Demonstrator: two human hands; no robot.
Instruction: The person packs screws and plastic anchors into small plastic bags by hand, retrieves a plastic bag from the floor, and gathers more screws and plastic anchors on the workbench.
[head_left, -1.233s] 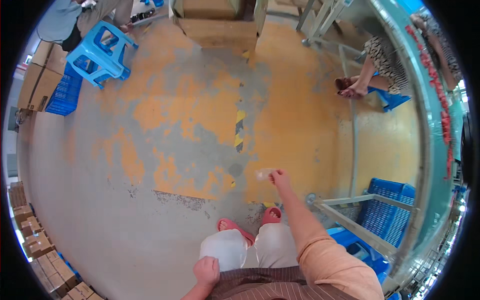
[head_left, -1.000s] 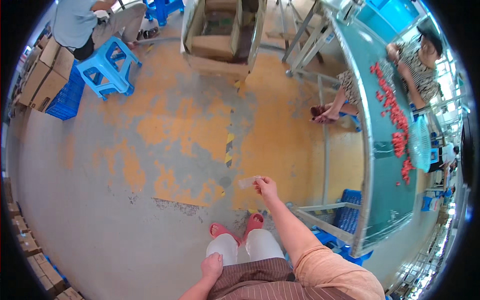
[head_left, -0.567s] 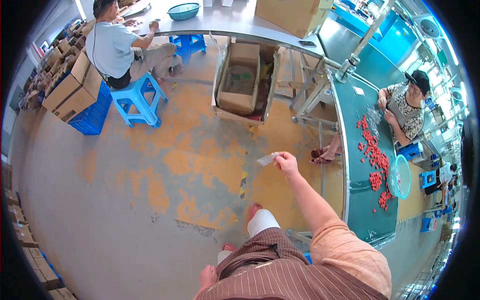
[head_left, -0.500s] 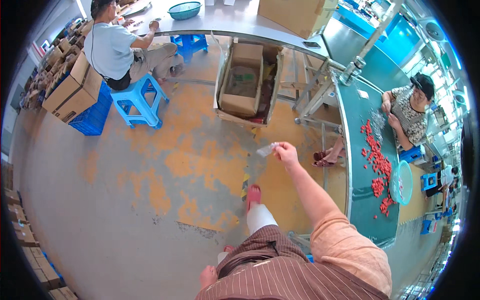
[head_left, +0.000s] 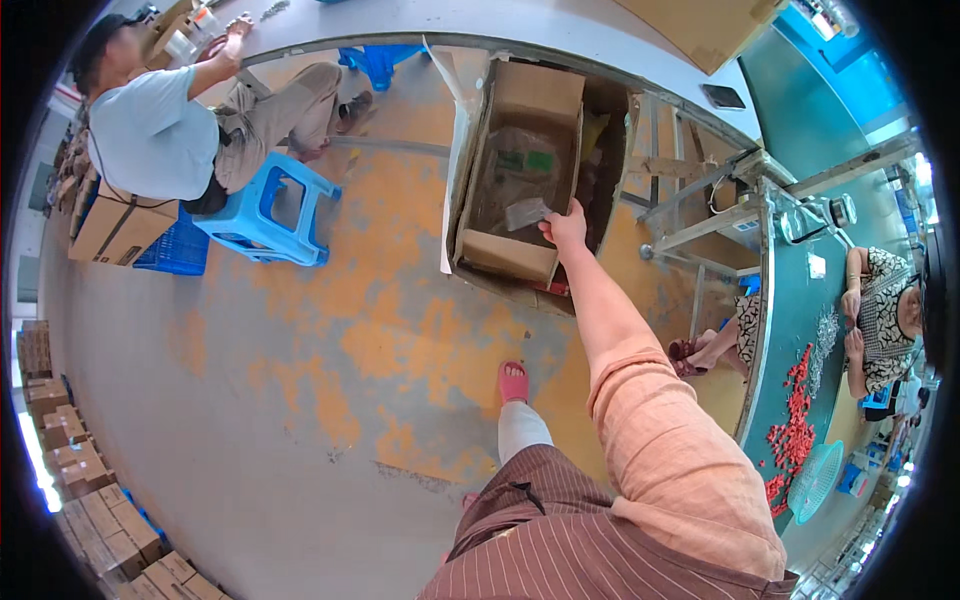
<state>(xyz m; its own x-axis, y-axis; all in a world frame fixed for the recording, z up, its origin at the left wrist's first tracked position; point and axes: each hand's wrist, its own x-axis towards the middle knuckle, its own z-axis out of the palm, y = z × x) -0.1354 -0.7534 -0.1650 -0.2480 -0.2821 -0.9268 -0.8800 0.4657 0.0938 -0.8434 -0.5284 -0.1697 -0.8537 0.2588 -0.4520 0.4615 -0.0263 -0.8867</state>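
My right hand [head_left: 565, 228] is closed, pinching a small clear plastic bag [head_left: 524, 213] between thumb and fingers. The bag hangs over an open inner cardboard box [head_left: 510, 256], which sits inside a larger worn cardboard box [head_left: 612, 165] at the table edge. Clear plastic and a green patch [head_left: 540, 161] show in the inner box. Whether the bag touches anything in there, I cannot tell. My left hand is out of view.
A blue stool [head_left: 268, 215] with a seated person is at left. A white table [head_left: 350, 18] runs along the back. At right, another person sits by a green table [head_left: 800, 300] with red pieces [head_left: 793, 430] and a basket [head_left: 818, 482]. Cartons [head_left: 110, 520] stack at lower left.
I have come closer to the cardboard boxes. My right hand has reached forward with the plastic bag, from over the floor to over the inner box. My left hand has left view.
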